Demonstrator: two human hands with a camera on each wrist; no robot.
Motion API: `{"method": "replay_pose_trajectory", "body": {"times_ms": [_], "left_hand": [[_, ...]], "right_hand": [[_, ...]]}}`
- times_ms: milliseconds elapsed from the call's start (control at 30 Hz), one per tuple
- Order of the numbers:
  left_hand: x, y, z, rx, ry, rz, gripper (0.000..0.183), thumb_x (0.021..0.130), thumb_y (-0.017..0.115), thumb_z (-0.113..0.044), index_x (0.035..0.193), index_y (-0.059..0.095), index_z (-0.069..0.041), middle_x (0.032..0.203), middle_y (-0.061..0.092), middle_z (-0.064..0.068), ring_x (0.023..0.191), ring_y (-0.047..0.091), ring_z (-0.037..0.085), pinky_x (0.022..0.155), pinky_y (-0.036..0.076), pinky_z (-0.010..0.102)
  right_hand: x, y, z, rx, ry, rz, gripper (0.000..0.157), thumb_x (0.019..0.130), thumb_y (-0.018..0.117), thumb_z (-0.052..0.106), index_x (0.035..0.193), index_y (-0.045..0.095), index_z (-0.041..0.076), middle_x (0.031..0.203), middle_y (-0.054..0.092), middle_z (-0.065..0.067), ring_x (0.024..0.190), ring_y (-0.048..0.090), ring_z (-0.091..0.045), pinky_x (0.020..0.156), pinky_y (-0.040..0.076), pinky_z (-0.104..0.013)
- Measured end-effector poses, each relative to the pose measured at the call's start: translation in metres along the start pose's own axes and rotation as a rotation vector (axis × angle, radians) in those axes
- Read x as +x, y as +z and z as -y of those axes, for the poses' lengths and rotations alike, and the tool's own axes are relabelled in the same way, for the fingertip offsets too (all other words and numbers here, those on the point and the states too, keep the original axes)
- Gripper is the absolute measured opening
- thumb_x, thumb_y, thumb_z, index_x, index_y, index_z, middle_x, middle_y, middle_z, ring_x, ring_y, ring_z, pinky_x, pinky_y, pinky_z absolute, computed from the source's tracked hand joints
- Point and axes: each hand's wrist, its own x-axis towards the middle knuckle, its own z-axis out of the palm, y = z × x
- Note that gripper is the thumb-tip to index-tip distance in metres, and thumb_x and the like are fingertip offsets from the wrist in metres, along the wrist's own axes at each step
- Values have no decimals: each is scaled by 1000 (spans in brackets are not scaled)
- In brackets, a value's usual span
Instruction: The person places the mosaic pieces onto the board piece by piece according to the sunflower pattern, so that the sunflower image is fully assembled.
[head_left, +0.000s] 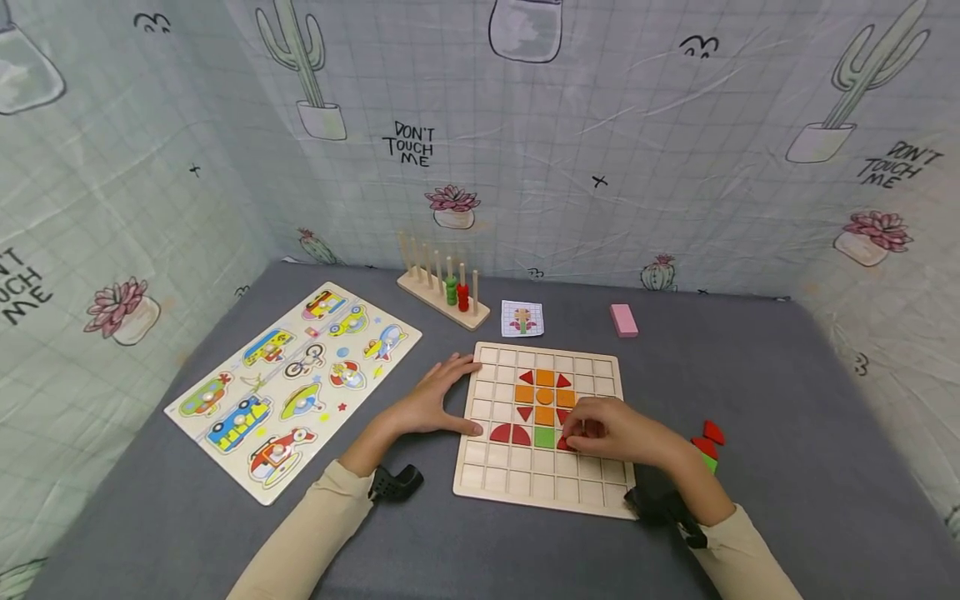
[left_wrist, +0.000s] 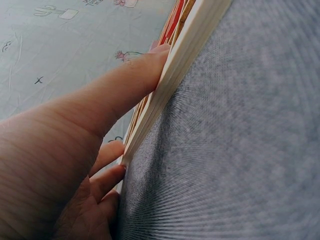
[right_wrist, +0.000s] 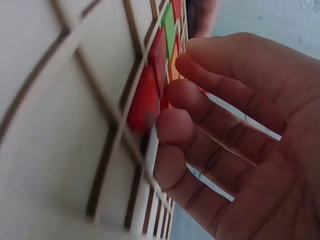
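A wooden grid board point(head_left: 517, 486) lies on the table with flat coloured pieces in its cells. Orange pieces point(head_left: 545, 377), including a round one, form a cross with small red triangles around it. Below them, a green square point(head_left: 543, 437) has red quarter-round pieces point(head_left: 500, 432) on both sides. My left hand point(head_left: 431, 400) spreads along the board's left edge, its thumb point(left_wrist: 145, 70) resting against the rim. Over the red piece point(right_wrist: 145, 100) on the right side, my right hand point(head_left: 609, 429) has its fingers bent, fingertips close to the piece; no piece shows between thumb and index finger.
A vehicle knob puzzle point(head_left: 292, 392) lies at left. Behind the board stand a peg rack point(head_left: 442, 293) with green and red beads, a small pattern card point(head_left: 522, 318) and a pink block point(head_left: 623, 320). Loose red pieces point(head_left: 713, 432) and a green one point(head_left: 709, 462) lie beyond the right wrist.
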Motion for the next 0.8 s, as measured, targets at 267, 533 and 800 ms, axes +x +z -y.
{"method": "replay_pose_trajectory", "body": {"times_ms": [267,533,800], "left_hand": [[0,0,0,0,-18,6,95,75,85,-34,151,35,-8,160,22,14,150,5,33,122,1,51],[0,0,1,3,-10,3,94,75,85,-33,151,35,-8,160,22,15,150,5,33,122,1,51],[1,0,1,17,-28,16,96,75,85,-34,152,33,-10,161,20,12,151,3,30,122,0,47]], "right_hand": [[-27,-16,-11,34,69,-33,5,93,68,13,96,71,10,90,63,5,70,49,-3,59,47,-21],[-52,-34,-18,56,130,-59,7,93,68,12,97,70,7,88,61,5,67,51,-2,57,48,-23],[-76,-47,-31,90,89,4,17,88,72,7,102,66,-2,93,62,-10,73,56,-4,59,53,-25]]}}
